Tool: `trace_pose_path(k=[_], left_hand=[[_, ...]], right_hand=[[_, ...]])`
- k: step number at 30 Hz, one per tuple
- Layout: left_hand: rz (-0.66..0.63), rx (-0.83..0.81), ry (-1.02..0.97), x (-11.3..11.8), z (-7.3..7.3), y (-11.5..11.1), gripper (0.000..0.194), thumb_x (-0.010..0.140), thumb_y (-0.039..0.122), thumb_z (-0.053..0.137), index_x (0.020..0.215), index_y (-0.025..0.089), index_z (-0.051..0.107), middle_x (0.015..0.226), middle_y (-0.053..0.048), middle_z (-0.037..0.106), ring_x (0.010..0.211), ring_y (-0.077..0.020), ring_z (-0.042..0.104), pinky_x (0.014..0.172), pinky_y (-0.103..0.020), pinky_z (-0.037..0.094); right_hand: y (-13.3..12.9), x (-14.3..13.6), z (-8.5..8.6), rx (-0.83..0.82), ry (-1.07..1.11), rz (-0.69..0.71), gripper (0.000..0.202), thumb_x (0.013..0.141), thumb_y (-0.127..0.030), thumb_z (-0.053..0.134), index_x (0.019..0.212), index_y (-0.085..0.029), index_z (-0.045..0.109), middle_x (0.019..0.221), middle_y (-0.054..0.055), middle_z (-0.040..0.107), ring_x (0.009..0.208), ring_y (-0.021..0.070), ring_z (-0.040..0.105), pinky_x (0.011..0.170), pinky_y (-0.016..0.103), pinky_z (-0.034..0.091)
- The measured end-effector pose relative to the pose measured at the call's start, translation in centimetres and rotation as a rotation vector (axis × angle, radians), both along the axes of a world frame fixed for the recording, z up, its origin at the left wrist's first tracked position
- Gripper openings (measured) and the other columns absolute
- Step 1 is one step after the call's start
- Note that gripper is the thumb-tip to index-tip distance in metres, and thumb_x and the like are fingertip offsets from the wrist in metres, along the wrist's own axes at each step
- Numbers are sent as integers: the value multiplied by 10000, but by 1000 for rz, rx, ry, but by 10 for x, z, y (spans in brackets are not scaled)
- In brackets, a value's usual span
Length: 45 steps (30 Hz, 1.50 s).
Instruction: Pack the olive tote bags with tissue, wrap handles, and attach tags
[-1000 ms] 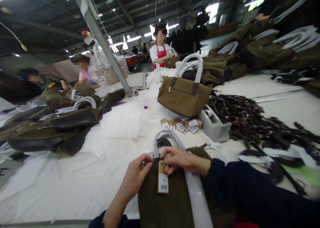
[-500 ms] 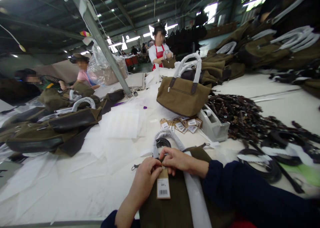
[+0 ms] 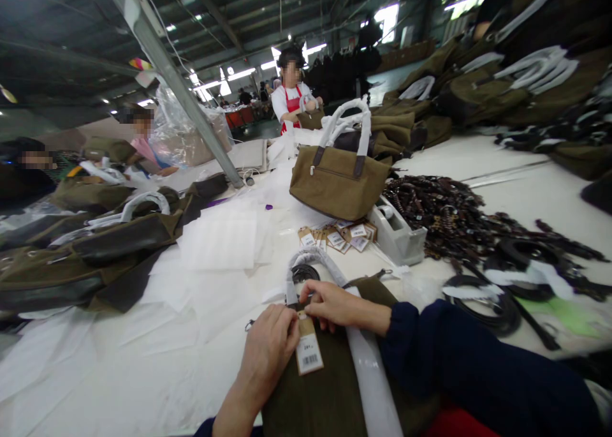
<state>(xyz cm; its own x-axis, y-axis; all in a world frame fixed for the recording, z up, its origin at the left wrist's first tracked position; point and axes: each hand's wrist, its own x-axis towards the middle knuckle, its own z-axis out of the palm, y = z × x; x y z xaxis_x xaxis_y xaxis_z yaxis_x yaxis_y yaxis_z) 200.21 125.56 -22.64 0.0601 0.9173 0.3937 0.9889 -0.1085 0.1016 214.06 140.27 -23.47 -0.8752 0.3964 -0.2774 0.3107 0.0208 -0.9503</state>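
Brown card hangtag (image 3: 308,344) against olive canvas bag (image 3: 315,392); left hand (image 3: 268,341) and right hand (image 3: 329,304) pinch around its top, fingertips' exact hold hidden.

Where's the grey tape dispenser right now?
Head view, right of centre: the grey tape dispenser sits on the white table between the paper tags and the dark brown heap, beyond the right hand.
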Motion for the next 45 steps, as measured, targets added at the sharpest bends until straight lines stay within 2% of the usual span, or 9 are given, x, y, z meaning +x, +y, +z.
trace_pose_path(k=[3,5,8,12,19,24,28,37,45], left_hand=[[-22,1,-47,-2,4,-3,118,894,100,562,847,203,532,769,-21,595,720,-206,601,634,-321,496],[-55,0,-104,-2,6,-3,123,899,95,559,862,206,523,792,-25,599,741,-201,603,645,-311,499],[-91,25,-179,-3,7,-2,135,906,78,551,889,209,525,849,-33,613,820,-198,614,720,-312,511],[-72,14,-291,-9,7,-5,140,918,84,549,946,221,541,932,-32,621,915,-184,616,827,-309,503],[59,13,-561,-10,5,-9,69,939,179,564,891,227,577,902,-18,630,876,-171,625,782,-284,505],[266,24,-924,-1,1,-11,122,926,330,601,907,212,626,1089,-50,626,754,-144,647,625,-255,534],[330,-48,-1235,1,-5,-13,200,920,396,619,967,201,623,743,21,648,536,-96,543,535,-208,464],[319,-128,-1402,-4,-16,-14,234,920,406,638,989,182,628,671,37,640,600,-101,546,625,-205,449],[310,-151,-1375,-4,-20,-13,222,915,397,639,986,188,613,658,43,633,602,-111,553,638,-220,454]], right_hand=[[5,-2,9,433,147,-117,146,810,-94,615,931,-177,622,750,-17,610,622,104,542,580,218,402],[7,-8,14,522,231,-72,134,820,-91,628,920,-168,675,814,2,636,681,106,545,630,221,410],[10,-22,15,407,220,171,200,828,-72,613,983,-162,700,761,-9,631,667,105,565,643,211,439],[10,-34,0,17,143,375,93,877,-153,596,939,-137,664,642,-36,594,544,94,572,546,189,471],[8,-33,-21,-275,265,217,174,815,-279,727,877,-127,670,653,-34,608,520,70,561,479,152,469],[2,-32,-21,-463,349,-21,319,779,-406,780,821,-124,636,737,23,682,567,83,605,480,151,507],[-3,-27,-15,-646,421,-132,398,726,-447,824,840,-133,606,834,45,707,600,77,620,517,158,536],[-7,-21,-14,-276,382,12,304,806,-423,736,836,-129,665,643,-38,563,479,57,490,414,153,430],[-7,-22,-20,-222,341,-19,212,777,-339,713,799,-133,668,625,-33,581,473,70,493,413,172,433]])
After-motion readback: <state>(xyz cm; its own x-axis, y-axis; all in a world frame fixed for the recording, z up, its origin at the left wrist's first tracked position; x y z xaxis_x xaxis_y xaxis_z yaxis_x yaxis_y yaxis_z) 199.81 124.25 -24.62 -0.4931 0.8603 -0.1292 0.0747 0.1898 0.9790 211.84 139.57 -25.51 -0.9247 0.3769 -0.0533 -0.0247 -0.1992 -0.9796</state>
